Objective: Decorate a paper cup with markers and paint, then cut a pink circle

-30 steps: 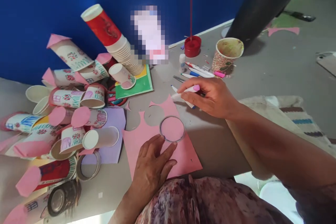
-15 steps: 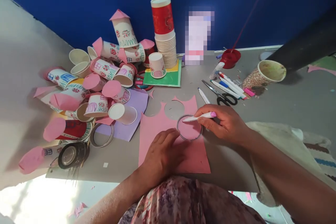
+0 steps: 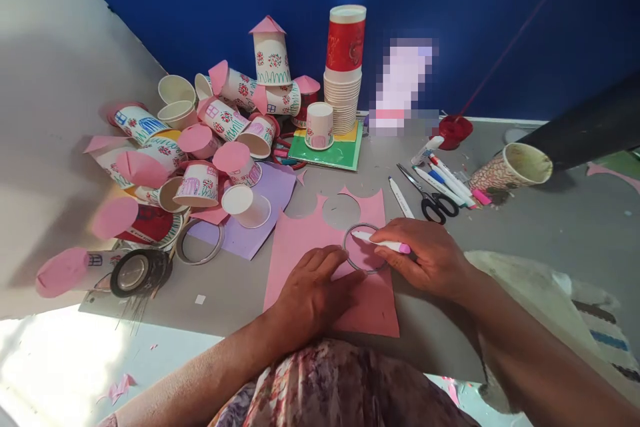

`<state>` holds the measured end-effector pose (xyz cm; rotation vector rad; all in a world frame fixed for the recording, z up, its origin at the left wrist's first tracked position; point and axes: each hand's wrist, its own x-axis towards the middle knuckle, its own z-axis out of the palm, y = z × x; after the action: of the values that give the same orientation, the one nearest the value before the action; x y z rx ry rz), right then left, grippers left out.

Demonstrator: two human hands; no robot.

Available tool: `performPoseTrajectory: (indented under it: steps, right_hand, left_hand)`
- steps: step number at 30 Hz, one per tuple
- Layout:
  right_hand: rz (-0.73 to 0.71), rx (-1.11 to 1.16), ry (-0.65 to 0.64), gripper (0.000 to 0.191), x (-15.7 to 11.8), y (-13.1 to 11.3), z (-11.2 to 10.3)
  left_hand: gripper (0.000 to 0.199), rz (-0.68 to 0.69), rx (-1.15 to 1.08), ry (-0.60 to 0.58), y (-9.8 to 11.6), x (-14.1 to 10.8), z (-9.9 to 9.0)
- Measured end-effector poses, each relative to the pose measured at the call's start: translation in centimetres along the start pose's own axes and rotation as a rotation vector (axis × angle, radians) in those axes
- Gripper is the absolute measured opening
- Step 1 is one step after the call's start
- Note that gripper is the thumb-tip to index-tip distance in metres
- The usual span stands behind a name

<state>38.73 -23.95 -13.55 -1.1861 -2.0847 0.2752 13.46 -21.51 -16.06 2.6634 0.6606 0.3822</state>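
Note:
A sheet of pink paper [image 3: 300,280] lies before me, with round bites cut from its far edge. On it rests a thin grey ring [image 3: 367,225]. My left hand [image 3: 315,290] lies flat on the sheet, fingers stretched out, fingertips at the ring's left rim. Between the thumb and fingers of my right hand [image 3: 425,253] is a white marker [image 3: 364,236] with a pink end. The marker slants over the ring, its tip near the inside of the upper left rim. The tip is too small to show whether it touches the paper.
Decorated paper cups [image 3: 197,185] with pink roofs crowd the left. Cups are stacked [image 3: 343,100] at the back. Scissors [image 3: 434,203], several markers [image 3: 400,198] and a patterned cup [image 3: 525,163] lie right. Black tape [image 3: 131,273] and another ring [image 3: 200,260] lie left. A cloth [image 3: 520,293] lies by my right forearm.
The view has shifted, so the back of the table appears further right and lower. My left thumb shows more, spread near the ring. The marker remains in my right hand inside the ring.

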Motion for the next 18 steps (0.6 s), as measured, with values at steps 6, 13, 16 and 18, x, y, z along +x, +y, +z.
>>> performPoseTrajectory:
  steps: [6,13,16,18]
  right_hand:
    - [-0.009,-0.047,-0.059,0.01,0.2,-0.2,-0.2]
    - [-0.028,-0.384,-0.05,0.017,0.7,-1.6,-1.2]
    - [-0.001,-0.451,-0.049,0.025,1.0,-2.1,-1.4]
    - [0.054,-0.444,-0.061,0.027,1.1,-2.3,-1.4]
  left_hand:
    - [0.038,-0.015,-0.019,-0.017,0.1,0.1,0.0]
    - [0.022,-0.019,-0.033,0.059,0.1,0.0,0.3]
    - [0.019,-0.011,-0.037,0.086,0.1,0.0,0.2]
    - [0.019,-0.012,-0.036,0.076,0.1,0.1,0.1]
